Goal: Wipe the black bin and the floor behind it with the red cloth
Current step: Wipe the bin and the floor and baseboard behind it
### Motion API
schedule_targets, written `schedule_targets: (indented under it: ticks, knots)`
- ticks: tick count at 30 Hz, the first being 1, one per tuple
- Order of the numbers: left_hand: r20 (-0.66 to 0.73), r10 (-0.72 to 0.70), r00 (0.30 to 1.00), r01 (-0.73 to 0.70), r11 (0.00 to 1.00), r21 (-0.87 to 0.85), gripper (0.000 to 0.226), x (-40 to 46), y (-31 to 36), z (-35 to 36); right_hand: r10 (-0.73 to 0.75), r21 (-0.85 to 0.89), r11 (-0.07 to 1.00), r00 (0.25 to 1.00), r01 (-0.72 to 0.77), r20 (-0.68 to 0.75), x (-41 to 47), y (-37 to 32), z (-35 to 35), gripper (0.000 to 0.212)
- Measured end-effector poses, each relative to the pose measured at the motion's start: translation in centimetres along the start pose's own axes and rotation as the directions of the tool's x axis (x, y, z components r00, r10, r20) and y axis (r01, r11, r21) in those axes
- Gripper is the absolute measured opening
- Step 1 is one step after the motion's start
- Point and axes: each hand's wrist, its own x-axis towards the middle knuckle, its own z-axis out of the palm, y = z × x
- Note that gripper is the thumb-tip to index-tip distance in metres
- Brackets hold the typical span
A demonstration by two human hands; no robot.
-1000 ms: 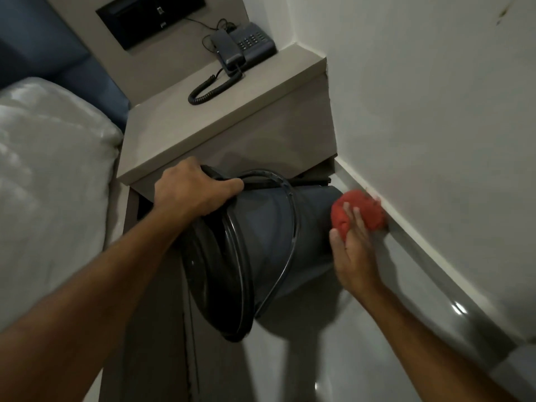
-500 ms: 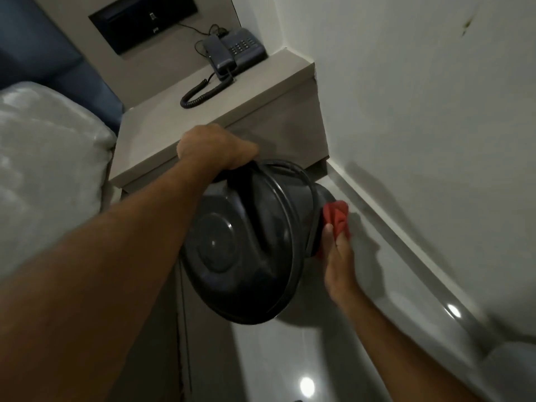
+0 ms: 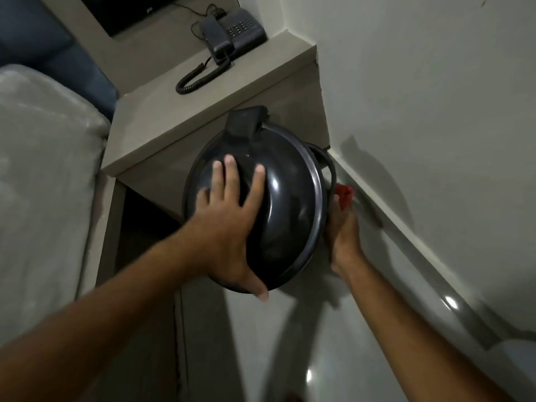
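The black bin [image 3: 287,204] stands in the corner between the bedside table and the wall, its round lid closed and facing me. My left hand [image 3: 229,216] lies flat on the lid with fingers spread, thumb hooked under the near rim. My right hand [image 3: 343,230] is beside the bin's right side, shut on the red cloth [image 3: 344,195], which sits low against the skirting. Most of the cloth is hidden behind the bin's rim and my fingers.
A beige bedside table [image 3: 220,91] with a dark corded phone [image 3: 232,36] stands right behind the bin. A white pillow on the bed [image 3: 43,175] is at the left. The white wall [image 3: 435,111] and skirting run along the right; glossy floor [image 3: 290,343] lies below.
The bin has gone from tilted to standing with its lid closed. My left hand let go of the rim and now lies flat on the lid. The cloth hand stayed low by the skirting.
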Motion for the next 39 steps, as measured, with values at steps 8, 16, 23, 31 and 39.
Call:
schedule_targets:
  ticks: [8, 16, 23, 31, 39]
  knots:
    - [-0.282, 0.162, 0.945, -0.135, 0.984, 0.114, 0.103, -0.9, 2.2, 2.8, 0.072, -0.024, 0.997, 0.997, -0.073, -0.03, 0.4, 0.1, -0.3, 0.053]
    - [-0.369, 0.181, 0.912, -0.13, 0.979, 0.159, 0.075, 0.5, 3.1, 0.9, 0.143, -0.01, 0.99, 0.974, -0.144, 0.176, -2.3, -1.3, 0.8, 0.043]
    - [-0.42, 0.068, 0.905, -0.04, 0.996, 0.074, 0.084, 1.5, -0.1, 1.0, 0.003, -0.117, 0.993, 0.956, 0.033, 0.292, -6.2, 2.1, 1.8, 0.033]
    - [-0.489, 0.063, 0.87, -0.174, 0.967, -0.185, 0.051, 1.2, -3.6, 1.3, 0.233, -0.247, 0.944, 0.972, -0.22, 0.023, -7.1, 5.4, 1.5, 0.017]
    - [-0.571, 0.156, 0.806, -0.268, 0.956, -0.117, 0.044, 1.4, -3.7, 1.8, 0.27, -0.088, 0.954, 0.948, -0.287, -0.166, -12.3, 5.6, 4.6, 0.038]
